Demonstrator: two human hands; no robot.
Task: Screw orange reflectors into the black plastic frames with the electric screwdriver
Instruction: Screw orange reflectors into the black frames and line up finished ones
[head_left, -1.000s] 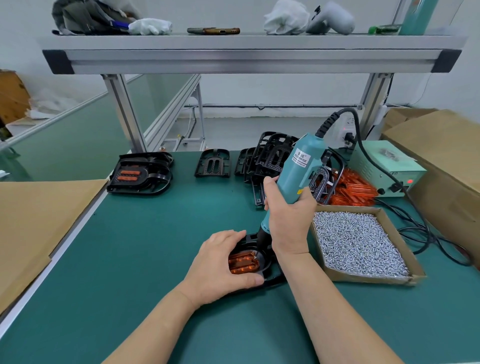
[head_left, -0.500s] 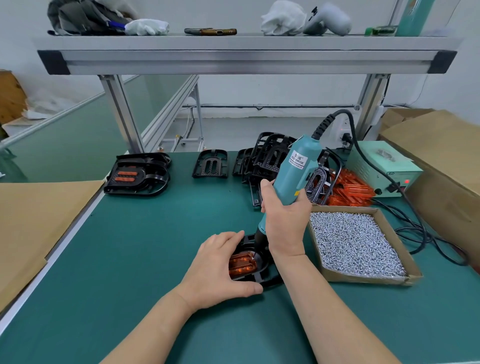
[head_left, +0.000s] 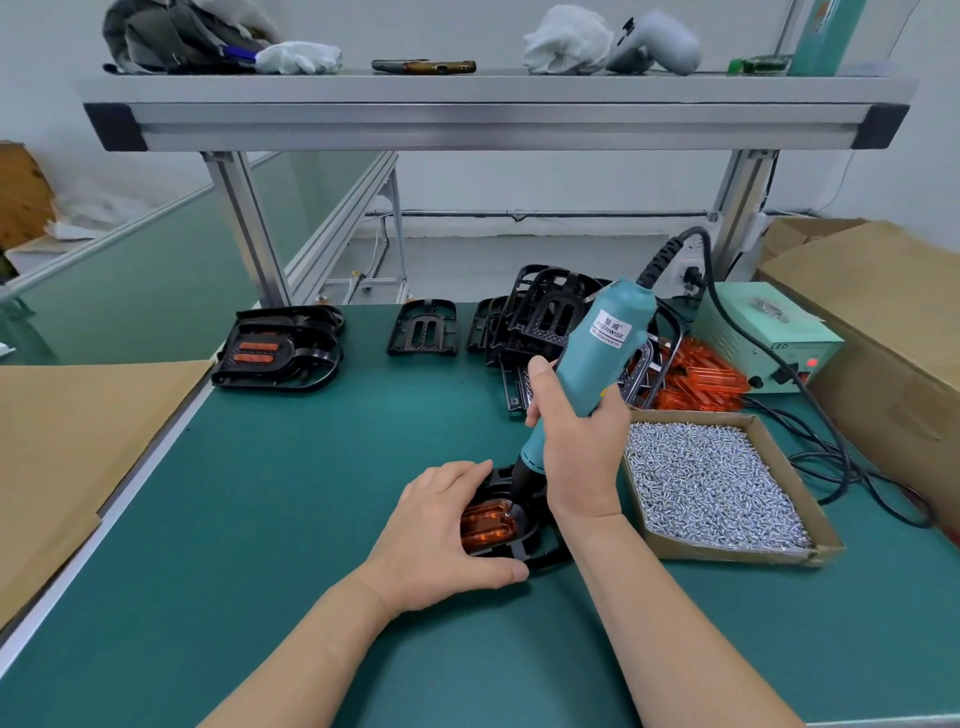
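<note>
While the orange reflector sits in the black frame on the green mat directly before me, its long ribs run left to right, towards the bit. My left hand grips the frame's left edge. My right hand, the nearer to the screw point, is wrapped round the electric screwdriver, which leans up and away with its bit at the reflector's right end. A box of screws lies just right. A metal shelf spans overhead.

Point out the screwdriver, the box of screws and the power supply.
screwdriver (head_left: 593, 366): head view, teal body.
box of screws (head_left: 737, 553): head view, cardboard front wall.
power supply (head_left: 795, 327): head view, top face.
</note>
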